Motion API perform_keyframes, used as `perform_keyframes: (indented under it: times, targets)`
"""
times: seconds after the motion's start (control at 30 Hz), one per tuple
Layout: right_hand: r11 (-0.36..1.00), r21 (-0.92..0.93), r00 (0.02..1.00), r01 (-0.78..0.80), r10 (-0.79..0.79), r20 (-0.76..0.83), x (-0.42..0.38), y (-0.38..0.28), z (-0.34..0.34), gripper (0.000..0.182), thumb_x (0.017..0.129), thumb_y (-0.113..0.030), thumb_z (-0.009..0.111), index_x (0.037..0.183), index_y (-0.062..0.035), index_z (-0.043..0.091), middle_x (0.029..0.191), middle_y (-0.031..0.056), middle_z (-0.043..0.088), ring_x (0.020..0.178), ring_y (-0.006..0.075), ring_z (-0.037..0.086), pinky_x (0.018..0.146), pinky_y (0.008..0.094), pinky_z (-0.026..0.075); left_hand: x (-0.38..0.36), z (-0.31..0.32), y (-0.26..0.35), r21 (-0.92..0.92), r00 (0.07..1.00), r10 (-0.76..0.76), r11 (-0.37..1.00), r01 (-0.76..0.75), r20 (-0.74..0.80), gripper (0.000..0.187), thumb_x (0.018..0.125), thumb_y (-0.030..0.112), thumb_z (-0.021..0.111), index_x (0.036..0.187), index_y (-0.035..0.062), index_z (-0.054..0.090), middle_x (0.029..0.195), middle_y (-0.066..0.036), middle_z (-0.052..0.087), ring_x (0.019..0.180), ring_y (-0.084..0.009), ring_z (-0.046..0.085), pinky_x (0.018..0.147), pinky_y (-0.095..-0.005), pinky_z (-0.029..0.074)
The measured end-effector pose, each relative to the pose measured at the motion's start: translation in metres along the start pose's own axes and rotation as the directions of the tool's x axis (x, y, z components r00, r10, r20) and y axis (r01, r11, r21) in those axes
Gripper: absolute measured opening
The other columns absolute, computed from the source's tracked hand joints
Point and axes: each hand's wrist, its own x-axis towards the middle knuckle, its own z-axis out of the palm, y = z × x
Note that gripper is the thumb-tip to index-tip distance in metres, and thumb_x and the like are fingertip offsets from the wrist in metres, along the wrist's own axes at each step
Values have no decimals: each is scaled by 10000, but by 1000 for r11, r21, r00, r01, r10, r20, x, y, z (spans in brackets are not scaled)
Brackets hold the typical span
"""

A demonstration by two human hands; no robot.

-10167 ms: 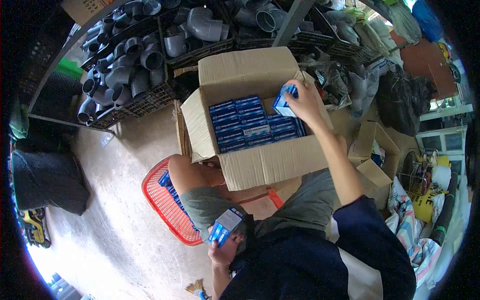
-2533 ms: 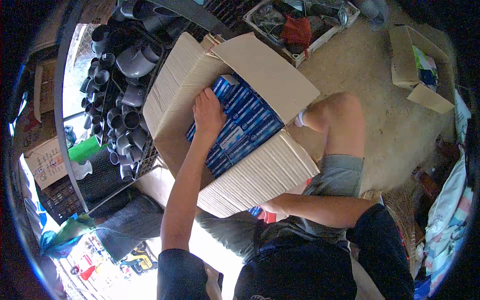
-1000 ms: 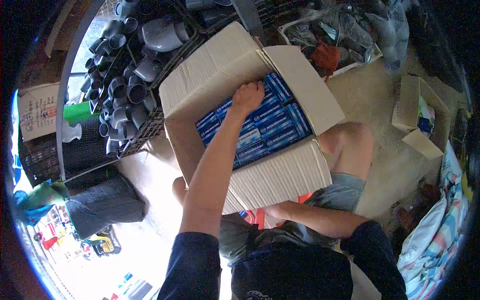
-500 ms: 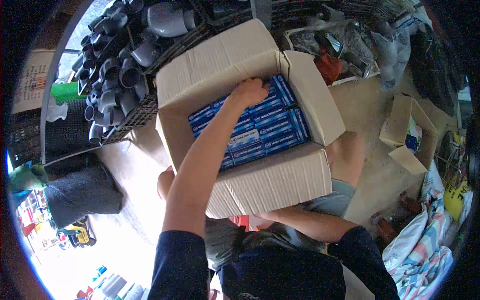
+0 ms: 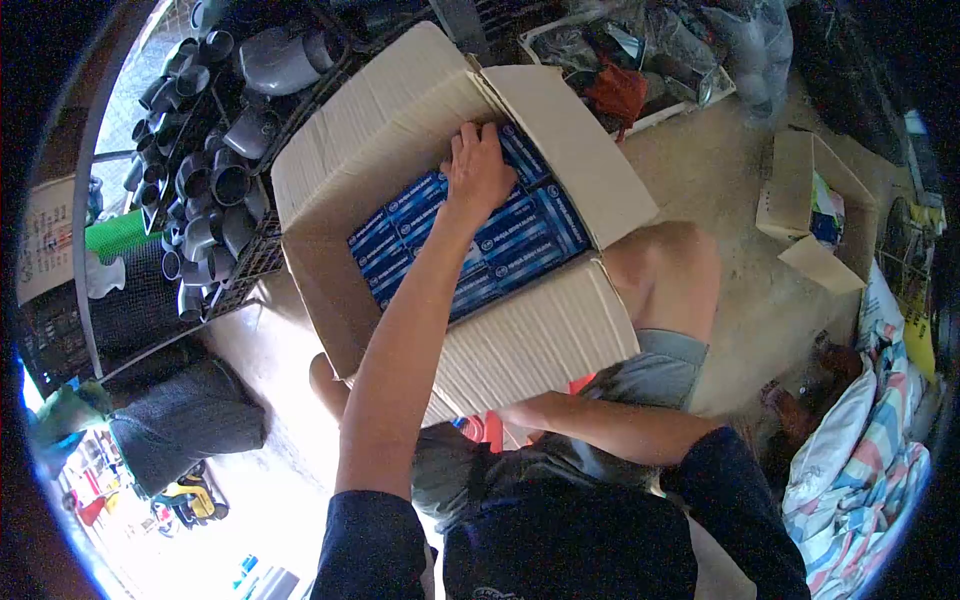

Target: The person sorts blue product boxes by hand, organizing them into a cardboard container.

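Note:
An open cardboard box (image 5: 540,340) sits tilted across my lap with its flaps folded out. Rows of small blue printed boxes (image 5: 535,240) are packed inside it. My left hand (image 5: 480,170) reaches in from above, its bent fingers closed over a small blue box near the far wall; the fingertips are partly hidden. Below the near flap lies my right hand (image 5: 530,412), by the underside of the carton. That flap covers its fingers. A bit of something red (image 5: 485,432) shows beside it.
Grey pipe fittings (image 5: 215,180) fill black crates at left. Ahead is a white tray (image 5: 690,105) of bagged items. A smaller open carton (image 5: 800,190) stands on the floor at right, above striped sacks (image 5: 860,470). A dark bundle (image 5: 190,425) lies at left.
The carton appears shifted left and slightly up in view, along with most of the surroundings. My left hand has turned, with its fingers now pointing toward the far wall.

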Motion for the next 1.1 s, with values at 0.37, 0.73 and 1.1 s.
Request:
perform_keyframes:
  times: [0.37,0.73,1.1]
  targets:
    - [996,67,998,60,-61,14,2,0,4,410,993,-335,575,1282,-44,582,1158,182,666,1007,317,668,876,429,540,50,12,-21,36,992,67,997,-71,106,264,886,102,546,1067,-10,703,1071,-277,696,1044,-474,665,891,-538,549]
    - [995,53,997,79,-80,10,5,4,3,402,992,-339,576,1265,-45,592,1144,183,671,1008,320,667,878,427,537,85,27,-35,112,865,190,956,-271,464,401,894,110,502,1250,0,651,1302,-238,624,1235,-383,596,1024,-470,501]
    - [996,-47,996,79,-81,-48,17,10,-9,394,991,-343,577,1249,-46,603,1131,184,676,1009,323,667,880,424,535,-53,-95,-48,-209,994,94,975,-80,59,345,983,98,483,1300,39,607,1298,-234,621,1216,-392,590,1061,-441,452]
